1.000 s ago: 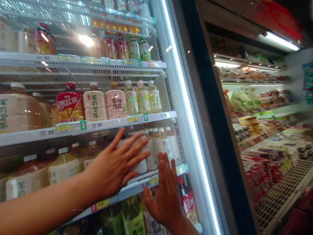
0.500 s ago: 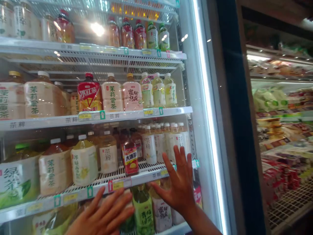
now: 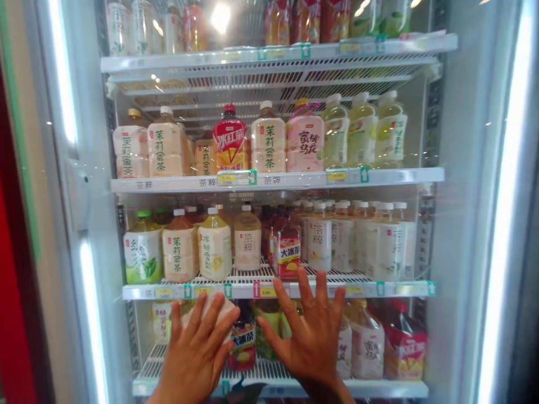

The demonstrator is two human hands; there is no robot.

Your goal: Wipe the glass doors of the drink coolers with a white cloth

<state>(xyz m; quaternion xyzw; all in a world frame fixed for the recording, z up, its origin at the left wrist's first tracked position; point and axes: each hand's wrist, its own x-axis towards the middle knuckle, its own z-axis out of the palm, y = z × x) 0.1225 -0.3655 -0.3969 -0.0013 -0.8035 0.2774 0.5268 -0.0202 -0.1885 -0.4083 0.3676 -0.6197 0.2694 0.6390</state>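
My left hand (image 3: pixel 196 350) and my right hand (image 3: pixel 314 334) both lie flat with fingers spread on the glass door (image 3: pixel 458 224) of a drinks fridge, side by side in front of the bottom shelf (image 3: pixel 379 388). Neither hand grips anything. Behind the glass, between the hands, stands a dark bottle with a red and yellow label (image 3: pixel 243 343). A pale patch shows under my left fingers; I cannot make out what it is. Just above my right hand is a small red-labelled bottle (image 3: pixel 288 253) on the middle shelf (image 3: pixel 404 289).
Several shelves hold rows of tea bottles, among them a large red bottle (image 3: pixel 229 143) on the upper shelf (image 3: pixel 391 175). A grey handle (image 3: pixel 78 193) sits on the door's left frame. Lit strips run down both sides. A red surface (image 3: pixel 12 292) borders the far left.
The view has swung left and now faces the fridge square on. My left hand has slid down from the middle shelf to the bottom one. My right hand stays flat on the glass.
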